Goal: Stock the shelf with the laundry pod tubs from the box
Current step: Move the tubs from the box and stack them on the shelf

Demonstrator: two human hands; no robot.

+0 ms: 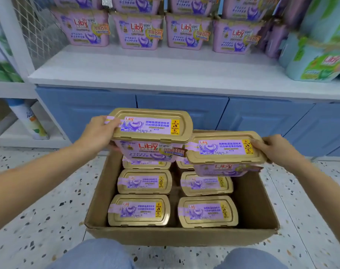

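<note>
Two laundry pod tubs are lifted above the open cardboard box point(254, 206) at the centre of the frame, one in each hand. The left hand point(99, 133) has its grip closed on the left end of the left tub point(151, 133), thumb over the gold lid's edge and fingers under the rim; this tub is the higher of the two, its purple side with the Liby label facing the camera. The right hand point(275, 150) has its grip closed on the right end of the right tub point(225, 152), which sits a little lower, tilted slightly, and just beside the left one, nearly touching it.

Four more tubs point(144, 181) show fully in the box, gold lids up, in two columns in the lower centre of the frame; parts of two others show behind them, under the lifted pair. The box stands on the speckled floor point(39, 210), in front of blue cabinet doors point(180, 105).

Across the upper part of the frame, the white shelf point(145, 72) carries a row of purple tubs point(140, 30) at its back, with another layer stacked on top. Green and blue packages point(316, 65) stand at the upper right. The shelf's front part is bare.
</note>
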